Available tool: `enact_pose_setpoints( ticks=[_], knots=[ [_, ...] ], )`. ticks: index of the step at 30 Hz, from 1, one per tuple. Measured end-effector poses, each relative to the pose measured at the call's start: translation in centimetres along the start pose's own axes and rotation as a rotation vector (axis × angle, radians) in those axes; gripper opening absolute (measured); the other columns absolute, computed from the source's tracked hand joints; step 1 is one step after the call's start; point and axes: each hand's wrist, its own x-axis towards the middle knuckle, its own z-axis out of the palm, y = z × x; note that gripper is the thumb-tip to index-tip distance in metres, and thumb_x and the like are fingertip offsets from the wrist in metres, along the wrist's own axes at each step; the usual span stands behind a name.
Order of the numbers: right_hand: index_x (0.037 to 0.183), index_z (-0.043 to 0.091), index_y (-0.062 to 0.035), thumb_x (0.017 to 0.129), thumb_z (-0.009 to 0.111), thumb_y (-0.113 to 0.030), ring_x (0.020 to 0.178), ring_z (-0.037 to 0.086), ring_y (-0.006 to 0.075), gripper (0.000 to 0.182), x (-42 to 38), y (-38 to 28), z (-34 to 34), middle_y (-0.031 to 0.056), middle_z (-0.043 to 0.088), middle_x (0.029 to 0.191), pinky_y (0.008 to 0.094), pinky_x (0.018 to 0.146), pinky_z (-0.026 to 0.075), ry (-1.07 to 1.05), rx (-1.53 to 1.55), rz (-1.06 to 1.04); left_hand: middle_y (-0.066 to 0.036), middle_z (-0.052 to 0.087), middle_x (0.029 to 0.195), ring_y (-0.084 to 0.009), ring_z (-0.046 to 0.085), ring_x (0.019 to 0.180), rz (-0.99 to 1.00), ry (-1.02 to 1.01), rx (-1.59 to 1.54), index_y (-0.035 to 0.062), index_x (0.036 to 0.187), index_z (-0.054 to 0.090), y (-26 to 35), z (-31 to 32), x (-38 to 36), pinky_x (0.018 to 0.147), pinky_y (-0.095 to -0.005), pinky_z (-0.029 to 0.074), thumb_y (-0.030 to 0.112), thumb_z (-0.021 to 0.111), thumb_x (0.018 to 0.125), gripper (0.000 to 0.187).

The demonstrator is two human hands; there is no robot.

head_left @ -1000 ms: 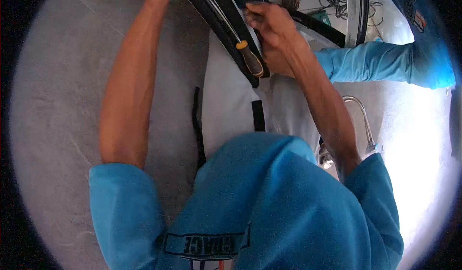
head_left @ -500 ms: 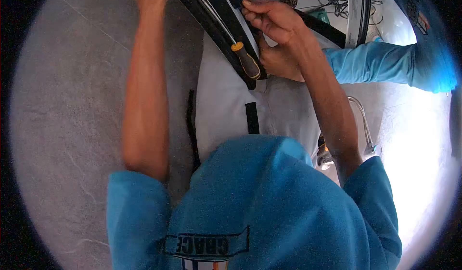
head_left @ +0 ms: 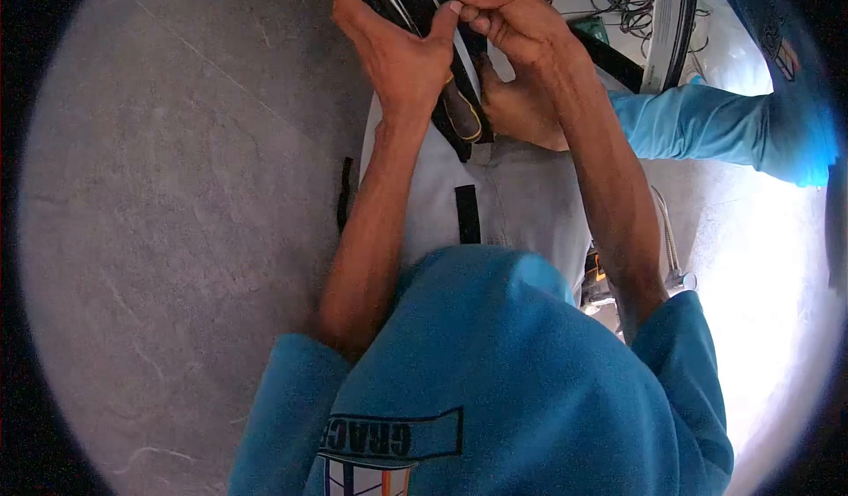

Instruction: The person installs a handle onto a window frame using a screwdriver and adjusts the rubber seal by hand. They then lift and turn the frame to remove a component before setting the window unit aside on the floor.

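Note:
A long black frame piece (head_left: pixel 464 147) with a pale strip slants from the top edge toward the middle. On it lies a screwdriver (head_left: pixel 460 112) with a dark and yellow handle, its shaft partly covered by my left hand. My left hand (head_left: pixel 402 59) is over the frame, thumb and a finger spread wide apart, the other fingers hidden. Close to its thumb tip, my right hand (head_left: pixel 521 23) has its fingertips pinched together over the frame; what they hold is too small to tell. Below my right hand, a co-worker's hand (head_left: pixel 521 112) rests at the frame's right side.
The co-worker's blue sleeve (head_left: pixel 698 125) reaches in from the right. A white and black profile (head_left: pixel 667 28), tangled dark cables (head_left: pixel 623 6) and a green item (head_left: pixel 590 28) are at the upper right. A black strip (head_left: pixel 467 213) lies below the frame; a metallic hose (head_left: pixel 667 231) is at right.
My left hand has moved right and down, from the top edge to over the frame beside my right hand. My right hand has shifted slightly; its fingers stay pinched.

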Motion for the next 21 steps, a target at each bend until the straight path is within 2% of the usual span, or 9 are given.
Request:
enact_pose_setpoints(
  ticks=[2,6,7,9,12,14,15,18,21],
  knots=[
    [0.096,0.060,0.0006,0.084,0.061,-0.010,0.076,0.058,0.0134,0.016,0.3,0.1,-0.7,0.0052,0.061,0.084,0.0220,0.065,0.049,-0.067,-0.028,0.004,-0.030,0.021,0.137,-0.0389,0.021,0.130,0.009,0.006,0.001,-0.0118,0.135,0.013,-0.3,0.4,-0.1,0.110,-0.0429,0.015,0.028,0.081,0.063,0.107],
    [0.099,0.060,0.0003,0.084,0.062,-0.011,0.076,0.058,0.0123,0.019,2.4,1.1,-2.4,0.0048,0.061,0.087,0.0219,0.065,0.049,-0.072,-0.130,0.021,-0.032,0.018,0.138,-0.0427,0.020,0.130,0.062,0.047,0.025,-0.0104,0.137,0.008,-1.1,1.4,-0.5,0.109,-0.0447,0.016,0.033,0.079,0.066,0.109],
    [0.097,0.058,0.0033,0.085,0.061,-0.009,0.071,0.057,0.0141,0.018,1.6,0.1,-1.8,0.0079,0.059,0.081,0.0223,0.060,0.048,-0.037,-0.124,0.056,-0.032,0.018,0.138,-0.0427,0.020,0.130,0.054,0.049,0.026,-0.0104,0.137,0.008,-0.6,1.3,-0.3,0.109,-0.0447,0.016,0.033,0.079,0.066,0.109],
    [0.096,0.056,0.0064,0.085,0.060,-0.008,0.066,0.057,0.0158,0.018,0.2,-1.6,-0.1,0.0110,0.057,0.074,0.0227,0.054,0.047,0.000,-0.120,0.088,-0.028,0.019,0.139,-0.0419,0.023,0.128,0.085,0.074,0.041,-0.0017,0.140,0.009,0.3,1.0,0.2,0.105,-0.0494,0.021,0.017,0.070,0.076,0.090],
    [0.081,0.058,0.0036,0.085,0.059,-0.007,0.060,0.054,0.0139,0.011,-0.2,-2.2,1.4,0.0087,0.056,0.069,0.0226,0.050,0.043,0.125,-0.244,0.061,-0.028,0.014,0.141,-0.0428,0.020,0.129,0.035,-0.018,0.053,-0.0017,0.141,0.001,0.3,0.5,0.2,0.106,-0.0506,0.018,0.012,0.074,0.070,0.103],
    [0.098,0.060,-0.0003,0.083,0.063,-0.013,0.074,0.058,0.0109,0.019,0.5,-1.3,-0.9,0.0038,0.061,0.087,0.0214,0.065,0.050,-0.086,-0.363,0.022,-0.029,0.014,0.140,-0.0436,0.021,0.128,-0.002,-0.025,0.058,-0.0018,0.141,0.002,0.8,0.2,0.4,0.105,-0.0506,0.020,0.013,0.074,0.070,0.102],
    [0.098,0.060,-0.0003,0.083,0.063,-0.013,0.074,0.058,0.0109,0.019,0.5,-1.3,-1.0,0.0038,0.061,0.087,0.0214,0.065,0.050,-0.085,-0.370,0.024,-0.029,0.015,0.139,-0.0444,0.022,0.127,-0.038,-0.036,0.058,-0.0019,0.141,0.002,1.0,0.2,0.3,0.104,-0.0505,0.022,0.015,0.073,0.071,0.101],
    [0.096,0.061,-0.0016,0.083,0.064,-0.015,0.070,0.057,0.0095,0.019,0.7,-1.5,-0.6,0.0018,0.061,0.084,0.0210,0.061,0.049,-0.196,-0.192,0.077,-0.030,0.016,0.137,-0.0455,0.023,0.126,-0.049,-0.021,0.022,-0.0021,0.141,0.003,1.2,0.2,0.3,0.102,-0.0504,0.026,0.018,0.073,0.072,0.100],
    [0.091,0.059,-0.0013,0.087,0.060,-0.013,0.061,0.047,0.0029,0.012,0.6,-1.4,-0.5,-0.0006,0.055,0.075,0.0143,0.052,0.038,-0.025,-0.173,0.136,-0.031,0.017,0.136,-0.0461,0.025,0.125,-0.048,-0.011,0.055,-0.0022,0.141,0.005,0.9,0.3,0.2,0.100,-0.0499,0.029,0.020,0.072,0.074,0.098]
  ],
)
